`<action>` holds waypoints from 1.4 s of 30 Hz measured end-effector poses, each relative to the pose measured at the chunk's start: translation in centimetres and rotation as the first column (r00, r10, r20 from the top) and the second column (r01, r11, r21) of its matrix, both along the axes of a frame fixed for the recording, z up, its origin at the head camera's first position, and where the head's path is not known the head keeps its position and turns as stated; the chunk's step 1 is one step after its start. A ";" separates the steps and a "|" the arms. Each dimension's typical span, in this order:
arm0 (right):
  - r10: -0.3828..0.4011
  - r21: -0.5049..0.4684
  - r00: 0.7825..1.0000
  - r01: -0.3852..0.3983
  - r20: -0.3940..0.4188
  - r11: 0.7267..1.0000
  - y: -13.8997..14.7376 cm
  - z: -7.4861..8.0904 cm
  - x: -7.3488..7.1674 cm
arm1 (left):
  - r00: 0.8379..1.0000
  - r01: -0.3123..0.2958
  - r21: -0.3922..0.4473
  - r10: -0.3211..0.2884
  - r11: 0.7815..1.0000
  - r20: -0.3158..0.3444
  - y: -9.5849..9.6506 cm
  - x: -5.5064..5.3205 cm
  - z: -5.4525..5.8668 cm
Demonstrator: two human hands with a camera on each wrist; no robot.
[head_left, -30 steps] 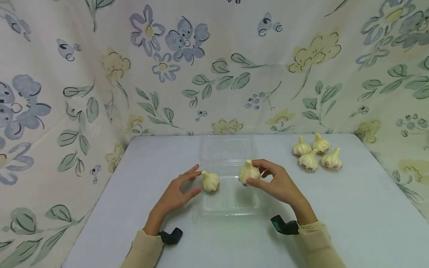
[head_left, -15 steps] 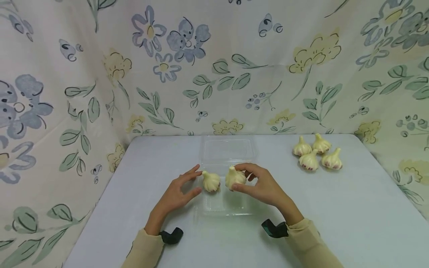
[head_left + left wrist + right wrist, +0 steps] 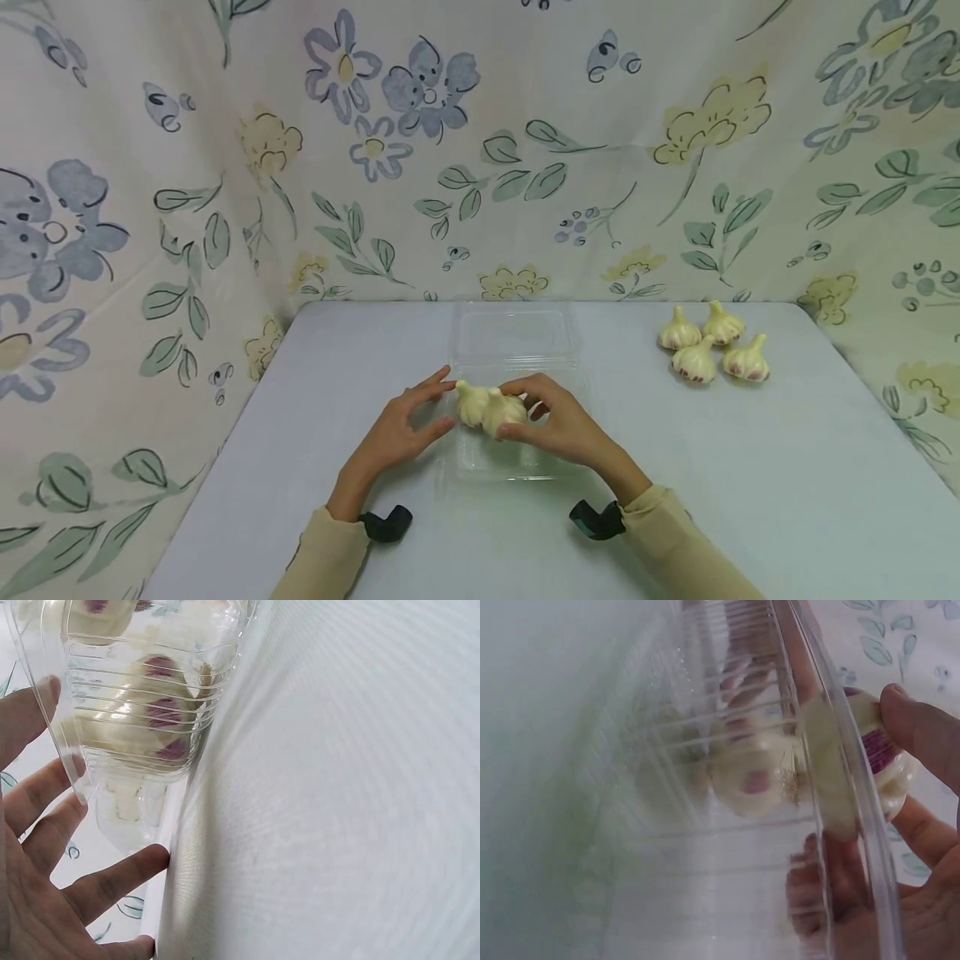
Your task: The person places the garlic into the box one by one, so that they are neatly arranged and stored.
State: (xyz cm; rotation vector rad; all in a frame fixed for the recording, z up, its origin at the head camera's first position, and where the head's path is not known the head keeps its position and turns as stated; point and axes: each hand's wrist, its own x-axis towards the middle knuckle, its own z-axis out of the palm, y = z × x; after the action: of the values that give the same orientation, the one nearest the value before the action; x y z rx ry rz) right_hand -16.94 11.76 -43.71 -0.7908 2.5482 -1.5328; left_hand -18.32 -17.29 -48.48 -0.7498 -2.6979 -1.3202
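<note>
My right hand point(image 3: 558, 421) grips a garlic bulb point(image 3: 504, 412) between thumb and fingers, over the left half of a clear plastic clamshell box point(image 3: 517, 462). In the right wrist view this held bulb point(image 3: 877, 754) shows a purple patch beside the box rim. Another garlic bulb point(image 3: 471, 402) lies inside the box at its left end; the left wrist view shows that bulb point(image 3: 142, 712) through the ribbed wall. My left hand point(image 3: 401, 429) has its fingers spread, with fingertips at the box's left rim. The box lid point(image 3: 513, 333) lies folded back, away from me.
Several more garlic bulbs point(image 3: 693, 360) stand grouped at the back right of the white table point(image 3: 750, 467). A flowered curtain point(image 3: 480, 167) hangs behind the table and along its sides.
My right hand has carried its garlic bulb leftward and slightly down, from the right part of the box to close beside the other bulb. My left hand has stayed at the rim.
</note>
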 end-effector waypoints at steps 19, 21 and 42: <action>0.093 0.035 0.996 -0.093 0.007 0.995 -1.9 -1.7 0.0 | 1.000 0.009 -0.003 -0.009 1.000 -0.002 0.0 -0.2 -0.1; 0.090 0.040 0.996 -0.090 0.006 0.995 -2.0 -1.8 0.0 | 1.000 0.009 -0.003 -0.009 1.000 -0.005 0.0 -0.3 -0.1; 0.154 0.074 0.984 -0.161 0.088 0.984 -2.5 -2.3 -0.3 | 1.000 0.002 -0.019 -0.002 1.000 0.004 0.0 -0.2 0.0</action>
State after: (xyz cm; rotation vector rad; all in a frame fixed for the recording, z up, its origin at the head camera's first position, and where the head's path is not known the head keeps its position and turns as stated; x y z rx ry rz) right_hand -17.25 9.24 -46.01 -0.8768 2.4081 -1.3772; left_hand -18.48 -17.33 -48.49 -0.7528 -2.7174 -1.2996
